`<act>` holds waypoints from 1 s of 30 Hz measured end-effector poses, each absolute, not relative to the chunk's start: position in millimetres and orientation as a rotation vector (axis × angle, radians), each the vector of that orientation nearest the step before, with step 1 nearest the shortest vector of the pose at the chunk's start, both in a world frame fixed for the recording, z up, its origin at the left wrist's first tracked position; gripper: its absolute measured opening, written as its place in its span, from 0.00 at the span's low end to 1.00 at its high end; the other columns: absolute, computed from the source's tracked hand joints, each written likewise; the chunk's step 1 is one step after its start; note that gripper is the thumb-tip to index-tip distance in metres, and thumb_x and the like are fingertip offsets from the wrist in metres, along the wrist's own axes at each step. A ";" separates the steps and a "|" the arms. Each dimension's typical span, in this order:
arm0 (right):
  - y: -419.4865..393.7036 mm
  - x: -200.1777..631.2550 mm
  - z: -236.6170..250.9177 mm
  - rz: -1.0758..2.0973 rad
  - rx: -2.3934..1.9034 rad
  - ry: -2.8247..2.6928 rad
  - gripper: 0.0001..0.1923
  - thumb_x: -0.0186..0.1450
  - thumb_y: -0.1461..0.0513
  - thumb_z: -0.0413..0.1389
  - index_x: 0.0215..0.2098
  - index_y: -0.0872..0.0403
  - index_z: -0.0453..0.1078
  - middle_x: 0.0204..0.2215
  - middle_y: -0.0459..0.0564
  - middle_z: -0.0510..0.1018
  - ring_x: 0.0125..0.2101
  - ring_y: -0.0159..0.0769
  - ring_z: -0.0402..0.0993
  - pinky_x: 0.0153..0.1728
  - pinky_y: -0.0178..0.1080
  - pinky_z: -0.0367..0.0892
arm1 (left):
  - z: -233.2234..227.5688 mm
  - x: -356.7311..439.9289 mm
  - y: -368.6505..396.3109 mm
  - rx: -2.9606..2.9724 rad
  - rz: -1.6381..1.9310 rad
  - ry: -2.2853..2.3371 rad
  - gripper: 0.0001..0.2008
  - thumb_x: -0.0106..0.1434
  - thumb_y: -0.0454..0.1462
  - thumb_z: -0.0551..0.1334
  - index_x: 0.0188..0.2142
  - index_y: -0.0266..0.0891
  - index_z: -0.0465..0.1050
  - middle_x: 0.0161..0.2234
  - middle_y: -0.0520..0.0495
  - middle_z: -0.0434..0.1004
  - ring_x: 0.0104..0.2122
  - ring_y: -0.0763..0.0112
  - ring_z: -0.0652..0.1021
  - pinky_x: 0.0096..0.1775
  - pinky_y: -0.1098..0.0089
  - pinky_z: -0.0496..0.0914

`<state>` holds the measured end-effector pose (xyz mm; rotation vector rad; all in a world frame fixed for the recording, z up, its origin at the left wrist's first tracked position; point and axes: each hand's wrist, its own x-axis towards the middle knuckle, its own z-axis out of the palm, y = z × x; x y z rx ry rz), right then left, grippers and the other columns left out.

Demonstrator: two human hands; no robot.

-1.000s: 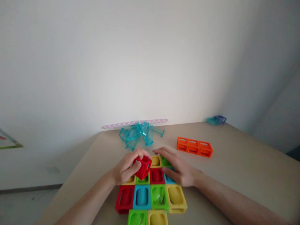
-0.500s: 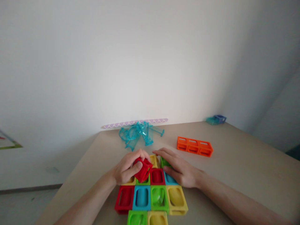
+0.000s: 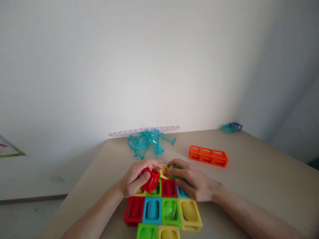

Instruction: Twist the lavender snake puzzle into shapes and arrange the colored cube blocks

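Observation:
My left hand (image 3: 134, 177) is closed around a red hollow block (image 3: 151, 181), tilted above the left side of a flat group of joined blocks. Its fingertips reach over to a yellow block (image 3: 163, 171) at the far edge of the group, which sits slightly askew. My right hand (image 3: 190, 179) is curled over a green block (image 3: 176, 167), with fingertips against the yellow block and the thumb above a blue block (image 3: 182, 190). Nearer me are another red block (image 3: 169, 188), a blue block (image 3: 152, 210), a green block (image 3: 171, 211) and a yellow block (image 3: 190, 215).
Translucent teal plastic pieces (image 3: 149, 142) lie in a heap behind my hands, before a lilac patterned strip (image 3: 147, 130) along the wall. An orange three-part block bar (image 3: 208, 156) lies to the right. A dark blue piece (image 3: 235, 126) sits at the far right corner.
My right fingers have drawn in and curled more around the far blocks. The yellow block there has tilted, and my left fingertips have stretched towards it. The red block stays in my left hand.

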<state>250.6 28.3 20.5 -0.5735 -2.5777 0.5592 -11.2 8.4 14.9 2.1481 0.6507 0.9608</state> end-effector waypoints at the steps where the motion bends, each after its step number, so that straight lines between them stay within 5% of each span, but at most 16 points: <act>1: 28.0 250.3 20.4 0.559 -0.568 -2.588 0.15 0.67 0.64 0.48 0.51 0.54 0.68 0.49 0.57 0.68 0.47 0.44 0.68 0.49 0.47 0.64 | 14.0 -11.3 9.0 2.150 0.963 0.640 0.10 0.69 0.43 0.49 0.38 0.39 0.62 0.46 0.37 0.73 0.50 0.57 0.71 0.53 0.58 0.61; 5: 27.7 251.5 20.2 0.531 -0.590 -2.570 0.16 0.68 0.63 0.48 0.53 0.52 0.68 0.50 0.57 0.68 0.50 0.45 0.67 0.51 0.48 0.63 | 9.7 -12.2 11.1 2.156 0.997 0.682 0.12 0.68 0.44 0.50 0.37 0.39 0.62 0.40 0.41 0.75 0.41 0.62 0.74 0.51 0.60 0.62; 10: 22.0 248.4 26.3 0.467 -0.649 -2.583 0.10 0.64 0.60 0.55 0.42 0.53 0.74 0.50 0.57 0.69 0.50 0.48 0.65 0.51 0.52 0.61 | 8.1 -10.7 11.5 2.124 1.013 0.755 0.15 0.68 0.47 0.49 0.35 0.38 0.62 0.35 0.43 0.74 0.36 0.64 0.74 0.45 0.64 0.64; 16: 13.4 236.5 28.9 0.566 -0.766 -2.590 0.09 0.59 0.57 0.61 0.35 0.52 0.71 0.43 0.52 0.73 0.47 0.48 0.67 0.57 0.65 0.41 | 11.7 -8.2 11.7 2.101 0.967 0.812 0.16 0.68 0.48 0.48 0.35 0.39 0.62 0.35 0.43 0.73 0.35 0.65 0.73 0.39 0.67 0.65; 24: 9.8 239.1 22.8 0.700 -0.786 -2.437 0.13 0.57 0.61 0.63 0.35 0.52 0.64 0.42 0.48 0.70 0.45 0.41 0.68 0.60 0.63 0.33 | 17.6 -10.5 11.4 2.205 0.911 0.887 0.17 0.68 0.49 0.48 0.36 0.38 0.63 0.36 0.43 0.72 0.36 0.65 0.73 0.41 0.66 0.65; 27: 7.8 239.9 20.8 0.685 -0.631 -2.367 0.13 0.56 0.63 0.63 0.33 0.52 0.62 0.43 0.50 0.68 0.46 0.42 0.66 0.58 0.58 0.47 | 11.1 -13.0 14.1 2.219 0.930 0.878 0.24 0.63 0.58 0.50 0.36 0.38 0.62 0.34 0.45 0.71 0.35 0.65 0.72 0.39 0.67 0.65; 30: 8.1 240.5 16.0 0.724 -0.493 -2.233 0.13 0.58 0.62 0.63 0.31 0.52 0.61 0.44 0.54 0.66 0.45 0.44 0.66 0.47 0.46 0.64 | 4.9 -15.2 16.9 2.189 0.946 0.877 0.31 0.52 0.65 0.56 0.35 0.39 0.62 0.34 0.46 0.71 0.33 0.67 0.70 0.37 0.68 0.65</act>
